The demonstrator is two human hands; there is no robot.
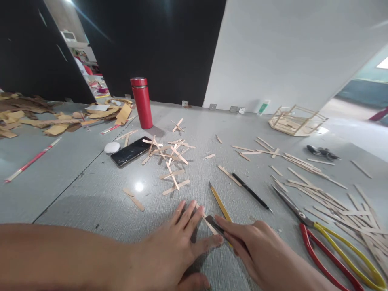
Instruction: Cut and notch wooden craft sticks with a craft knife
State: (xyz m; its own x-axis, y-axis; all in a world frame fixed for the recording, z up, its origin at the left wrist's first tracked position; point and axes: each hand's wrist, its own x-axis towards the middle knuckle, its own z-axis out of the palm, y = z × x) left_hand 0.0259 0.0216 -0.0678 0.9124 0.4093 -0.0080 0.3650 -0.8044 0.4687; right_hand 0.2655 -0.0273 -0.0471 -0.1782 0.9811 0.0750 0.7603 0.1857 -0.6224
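My left hand lies flat on the table with its fingers stretched and spread. Its index fingertip presses on a thin wooden popsicle stick, and the thumb is beside the stick's near end. A dark, flat cutter knife is gripped in my right hand, with its tip against the stick. Most of this tool is hidden by the fingers. Partly under my right hand lies a yellow craft knife, its blade pointing away from me. A black pen rests beyond it, touching another popsicle stick.
Crossed popsicle sticks lie beside a black phone, a white earbud case and a red flask. At right are red-and-yellow-handled shears, loose sticks and a stick frame. Cardboard scraps lie back left.
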